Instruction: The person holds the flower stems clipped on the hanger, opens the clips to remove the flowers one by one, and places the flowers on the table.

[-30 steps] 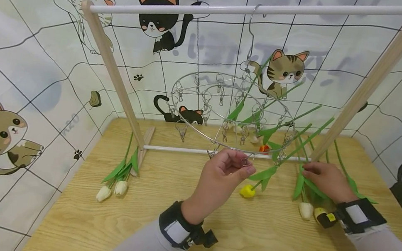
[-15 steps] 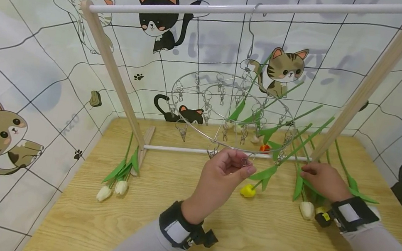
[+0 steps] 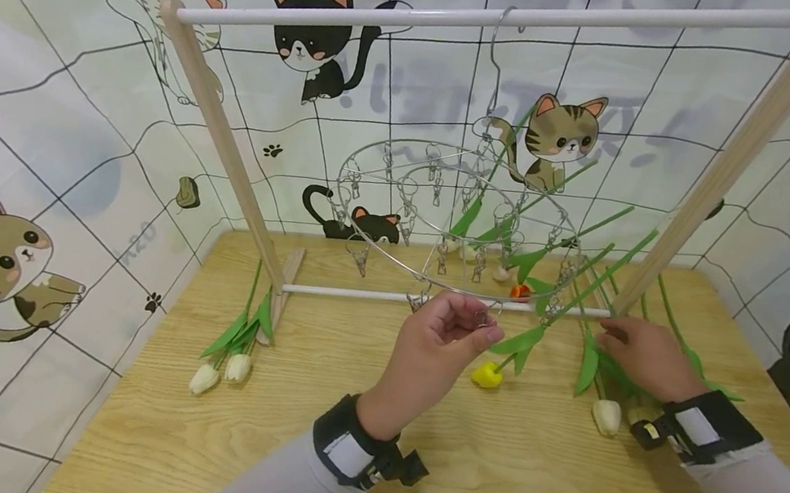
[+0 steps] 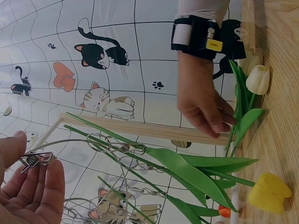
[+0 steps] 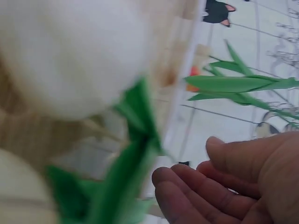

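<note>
In the head view my left hand (image 3: 428, 366) pinches a small metal clip (image 3: 482, 317) at the front of the round wire clip hanger (image 3: 459, 291). The left wrist view shows this clip (image 4: 35, 161) between thumb and fingers. My right hand (image 3: 647, 360) is over the white tulips at the right, its fingers beside the leaves of a white tulip (image 3: 606, 417). In the right wrist view, thumb and fingertips (image 5: 166, 179) are apart with nothing between them. A yellow tulip (image 3: 486, 374) hangs head down from the hanger, right of my left hand.
A wooden rack with a white top rail (image 3: 452, 19) carries the hanger; its right post (image 3: 732, 156) rises behind my right hand. More tulips hang at the hanger's right side, one red-orange (image 3: 520, 292). Two white tulips (image 3: 238, 368) lie by the left post (image 3: 223, 143).
My right hand has shifted slightly right and toward me, and the white tulip below it has moved a little to the right. My left hand stays on the clip.
</note>
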{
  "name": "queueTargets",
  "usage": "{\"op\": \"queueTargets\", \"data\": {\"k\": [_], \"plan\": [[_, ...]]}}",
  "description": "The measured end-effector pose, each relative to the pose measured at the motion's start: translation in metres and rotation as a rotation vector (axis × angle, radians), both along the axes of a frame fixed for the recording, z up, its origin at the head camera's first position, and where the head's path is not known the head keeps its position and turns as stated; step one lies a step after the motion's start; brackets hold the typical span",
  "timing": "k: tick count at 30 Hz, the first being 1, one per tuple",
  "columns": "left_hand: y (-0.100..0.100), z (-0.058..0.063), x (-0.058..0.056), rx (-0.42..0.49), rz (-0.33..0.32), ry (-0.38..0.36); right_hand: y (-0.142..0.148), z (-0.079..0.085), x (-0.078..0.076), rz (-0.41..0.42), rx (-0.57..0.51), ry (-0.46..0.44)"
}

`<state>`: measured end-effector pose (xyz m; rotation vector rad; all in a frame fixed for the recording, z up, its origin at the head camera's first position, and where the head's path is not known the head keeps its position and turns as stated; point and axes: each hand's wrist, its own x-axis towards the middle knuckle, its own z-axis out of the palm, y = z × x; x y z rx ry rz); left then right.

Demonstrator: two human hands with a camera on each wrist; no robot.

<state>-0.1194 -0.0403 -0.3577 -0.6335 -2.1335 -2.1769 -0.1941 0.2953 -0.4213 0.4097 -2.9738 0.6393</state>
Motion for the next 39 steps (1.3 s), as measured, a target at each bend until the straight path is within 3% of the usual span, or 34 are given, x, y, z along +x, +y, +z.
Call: {"op": "queueTargets", "data": {"k": [7, 12, 16, 22, 27, 32, 39], "plan": [[0.001, -0.001, 0.000, 0.000, 0.001, 0.003, -0.012, 0.029, 0.010, -0.003, -0.118, -0.018], [0.001, -0.003, -0.001, -0.008, -0.002, 0.000, -0.030, 0.040, 0.025, 0.114, -0.201, 0.035], [0.001, -0.003, -0.001, -0.013, -0.001, 0.004, -0.042, 0.035, 0.033, 0.183, -0.252, -0.033], [0.001, -0.003, -0.002, -0.016, 0.009, 0.015, -0.054, 0.013, 0.035, 0.250, -0.498, -0.097], [0.002, -0.004, -0.002, -0.024, 0.019, 0.036, -0.069, -0.004, 0.035, 0.228, -0.620, -0.112], [0.001, -0.005, -0.002, -0.042, 0.027, 0.046, -0.079, -0.010, 0.035, 0.186, -0.705, -0.070], [0.000, -0.006, -0.002, -0.077, 0.066, 0.079, -0.084, -0.010, 0.036, 0.166, -0.711, -0.058]]}}
